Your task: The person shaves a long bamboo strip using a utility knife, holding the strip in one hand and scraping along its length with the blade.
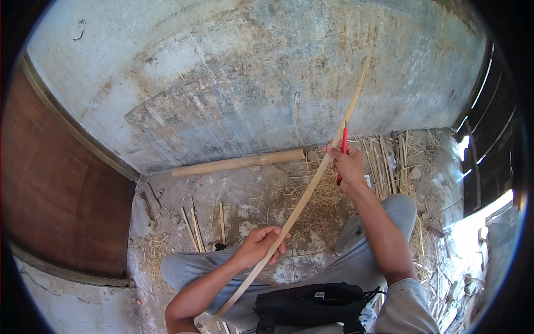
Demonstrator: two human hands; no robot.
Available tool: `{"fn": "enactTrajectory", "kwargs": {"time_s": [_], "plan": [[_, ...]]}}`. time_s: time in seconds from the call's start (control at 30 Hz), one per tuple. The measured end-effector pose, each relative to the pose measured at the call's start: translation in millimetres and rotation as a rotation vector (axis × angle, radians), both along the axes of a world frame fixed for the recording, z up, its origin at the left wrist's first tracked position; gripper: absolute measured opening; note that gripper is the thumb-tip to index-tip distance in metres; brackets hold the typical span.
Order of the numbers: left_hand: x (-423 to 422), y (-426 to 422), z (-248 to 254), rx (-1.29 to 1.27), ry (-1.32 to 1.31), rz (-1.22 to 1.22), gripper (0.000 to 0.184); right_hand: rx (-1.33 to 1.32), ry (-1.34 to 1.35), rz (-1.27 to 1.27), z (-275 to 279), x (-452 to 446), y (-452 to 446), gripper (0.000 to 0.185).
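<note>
"Red knife [345, 139] on your feed?"

"Yep, I see R hand [349, 163] gripping it, plus wood strip [305, 200] btwn thumb & fingers."

"L hand [260, 245]?"

"Also round strip, lower down, narrow grip. I've strip slanting over grey trousers [183, 267], up in front of wall [222, 83]; bamboo pole [239, 163] lies nr wall's base."

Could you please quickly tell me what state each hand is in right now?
Left hand: closed, holding the long pale strip.
Right hand: closed, holding the red tool, fingers at the strip.
</note>
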State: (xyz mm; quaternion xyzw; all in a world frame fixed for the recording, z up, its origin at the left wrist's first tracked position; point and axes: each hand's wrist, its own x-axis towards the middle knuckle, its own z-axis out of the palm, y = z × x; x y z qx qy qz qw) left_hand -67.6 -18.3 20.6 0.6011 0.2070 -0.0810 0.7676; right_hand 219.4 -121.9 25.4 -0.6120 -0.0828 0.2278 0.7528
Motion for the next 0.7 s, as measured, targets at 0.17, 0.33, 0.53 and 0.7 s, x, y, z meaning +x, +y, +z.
{"fn": "enactTrajectory", "kwargs": {"time_s": [0.17, 0.33, 0.53, 0.7], "plan": [[-5, 0, 1, -0.017, 0.077, -0.090, 0.032, 0.107, 0.012, -0.086, -2, 18, -2, 0.010], [-20, -17, 1, -0.010, 0.079, -0.172, 0.026, 0.128, -0.019, -0.135, 8, 25, -7, 0.015], [-28, -34, 0, 0.292, -0.017, 0.025, 0.027, -0.346, -1.114, -0.290, 33, -24, -55, 0.033], [-26, -34, 6, 0.215, -0.010, 0.050, 0.028, -0.416, -0.744, 0.401, 23, -140, -103, 0.027]]}}
